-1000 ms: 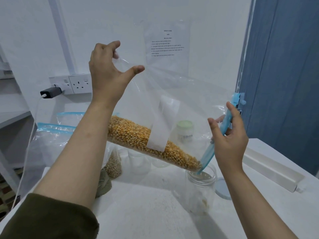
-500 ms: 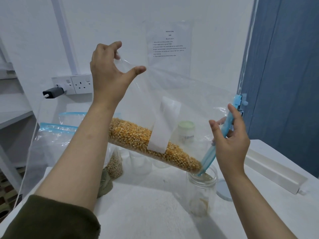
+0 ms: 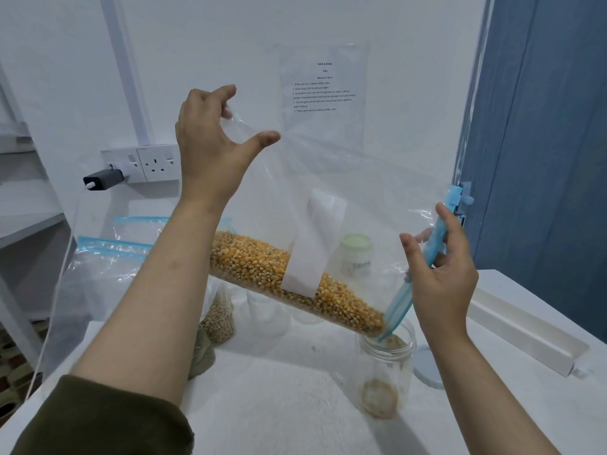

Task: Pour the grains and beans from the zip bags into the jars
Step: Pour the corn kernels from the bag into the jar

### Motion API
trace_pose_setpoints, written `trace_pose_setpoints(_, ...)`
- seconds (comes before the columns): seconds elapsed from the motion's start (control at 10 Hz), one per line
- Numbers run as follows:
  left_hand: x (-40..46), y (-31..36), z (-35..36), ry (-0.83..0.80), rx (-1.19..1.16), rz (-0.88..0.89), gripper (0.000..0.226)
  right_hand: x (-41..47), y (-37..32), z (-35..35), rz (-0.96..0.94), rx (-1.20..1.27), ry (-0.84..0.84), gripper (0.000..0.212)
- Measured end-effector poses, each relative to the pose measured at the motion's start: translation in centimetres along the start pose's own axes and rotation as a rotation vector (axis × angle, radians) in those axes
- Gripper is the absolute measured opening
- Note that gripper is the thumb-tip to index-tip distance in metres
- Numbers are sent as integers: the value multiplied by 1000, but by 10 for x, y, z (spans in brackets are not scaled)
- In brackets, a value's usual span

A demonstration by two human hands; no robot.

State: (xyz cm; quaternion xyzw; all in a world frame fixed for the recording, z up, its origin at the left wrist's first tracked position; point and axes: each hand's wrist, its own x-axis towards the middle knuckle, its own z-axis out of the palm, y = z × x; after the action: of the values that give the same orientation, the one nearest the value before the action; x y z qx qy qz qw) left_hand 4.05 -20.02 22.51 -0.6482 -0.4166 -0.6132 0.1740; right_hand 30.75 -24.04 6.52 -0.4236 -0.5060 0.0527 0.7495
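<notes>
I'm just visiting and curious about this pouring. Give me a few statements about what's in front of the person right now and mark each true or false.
1. The left hand pinches a raised corner of the zip bag. True.
2. The bag holds green peas. False: it holds yellow corn kernels.
3. The bag's low corner sits at the mouth of an open jar. True.
4. The jar is full to the brim. False: only a small heap lies at its bottom.
5. The right hand holds the bag's blue zip strip. True.
</notes>
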Motion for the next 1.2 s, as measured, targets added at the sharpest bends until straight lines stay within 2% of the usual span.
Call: trace_pose_setpoints(1.2,-1,-2,6,-37,-56,-48,81,-5,7,1,24,-15,24,55)
